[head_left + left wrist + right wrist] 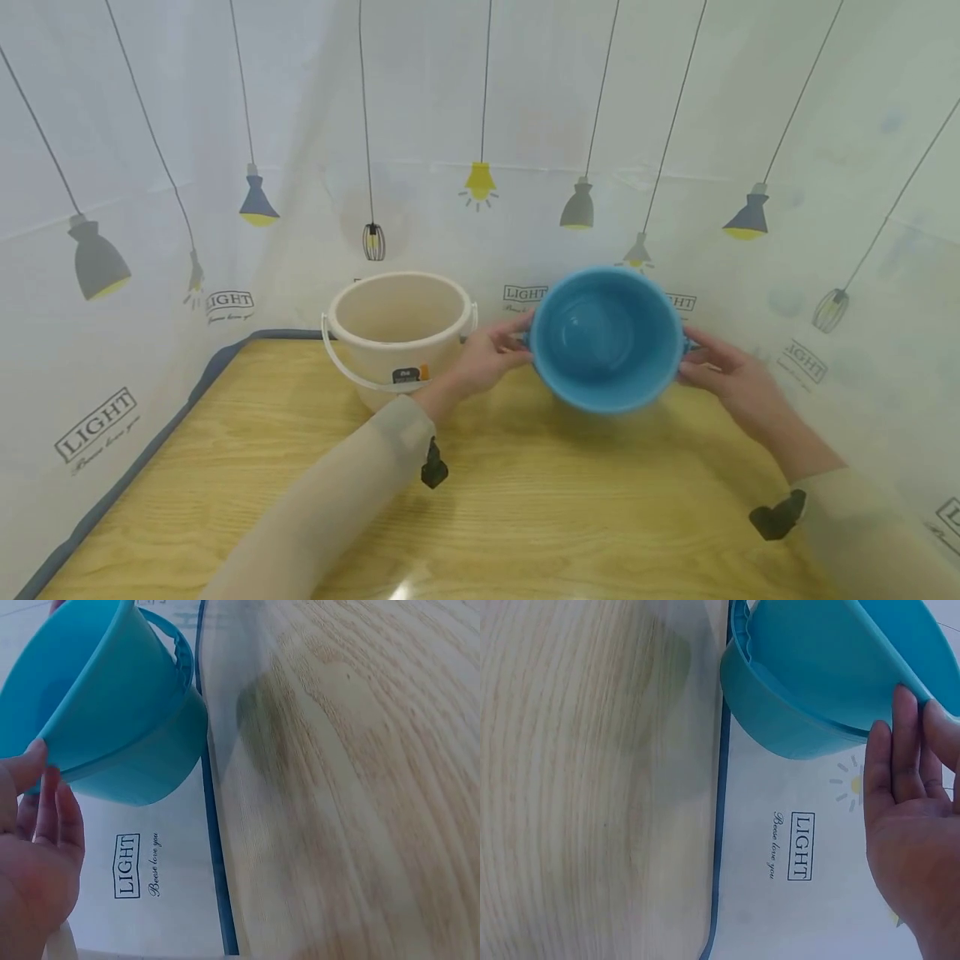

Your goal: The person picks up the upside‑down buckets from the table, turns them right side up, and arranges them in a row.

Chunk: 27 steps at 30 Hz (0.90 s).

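Note:
A blue bucket (607,342) is held up over the table by both hands, its mouth tipped toward the head camera. My left hand (486,360) pinches its left side near the rim, thumb on one side and fingers below. On the opposite side, my right hand (731,379) grips the bucket in the same way. Both wrist views show the blue handle (178,645) folded down against the bucket's outer wall. Just left of my left hand, a cream bucket (375,362) stands upright on the table, its white handle lowered across the front.
The wooden table (525,500) has a dark blue edge strip (195,392) along its left and back. White sheeting (420,100) printed with hanging lamps surrounds it on the left, back and right. A dark label (407,375) marks the cream bucket's front.

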Motion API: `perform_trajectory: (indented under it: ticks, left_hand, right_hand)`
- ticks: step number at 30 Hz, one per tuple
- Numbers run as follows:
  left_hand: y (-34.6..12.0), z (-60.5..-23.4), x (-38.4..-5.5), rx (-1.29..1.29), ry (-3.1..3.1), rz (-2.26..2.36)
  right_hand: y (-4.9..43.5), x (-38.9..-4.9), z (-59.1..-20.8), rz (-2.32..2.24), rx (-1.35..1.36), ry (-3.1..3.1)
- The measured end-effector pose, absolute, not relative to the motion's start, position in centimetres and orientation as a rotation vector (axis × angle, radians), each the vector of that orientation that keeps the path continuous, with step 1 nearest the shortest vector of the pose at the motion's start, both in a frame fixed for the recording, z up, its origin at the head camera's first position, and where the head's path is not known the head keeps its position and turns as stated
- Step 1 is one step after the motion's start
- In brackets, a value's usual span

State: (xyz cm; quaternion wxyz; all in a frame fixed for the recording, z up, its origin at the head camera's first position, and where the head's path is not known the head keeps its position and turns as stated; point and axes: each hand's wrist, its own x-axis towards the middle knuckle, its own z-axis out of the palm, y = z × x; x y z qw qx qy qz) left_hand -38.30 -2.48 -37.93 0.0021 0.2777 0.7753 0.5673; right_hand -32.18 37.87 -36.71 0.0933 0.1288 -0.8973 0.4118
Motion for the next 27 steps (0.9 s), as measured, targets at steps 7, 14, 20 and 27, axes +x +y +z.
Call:
perform_trajectory:
  ticks: [7, 14, 20, 27]
  left_hand:
    - [-2.9, -37.8, -38.4, 1.013, 2.416, 1.744]
    - [-3.0, -38.0, -38.9, 1.178, 2.24, 1.767]
    - [-2.7, -38.1, -38.7, 1.161, 2.23, 1.811]
    - [-2.6, -38.3, -38.9, 1.159, 2.231, 1.837]
  right_hand:
    - [38.1, -32.2, -36.2, 1.34, 0.454, -2.658]
    - [38.3, -32.9, -36.0, 1.57, 0.541, -2.595]
    - [38.3, -32.9, -35.7, 1.312, 0.428, -2.657]
    - [38.1, -33.1, -36.0, 1.204, 0.354, -2.638]
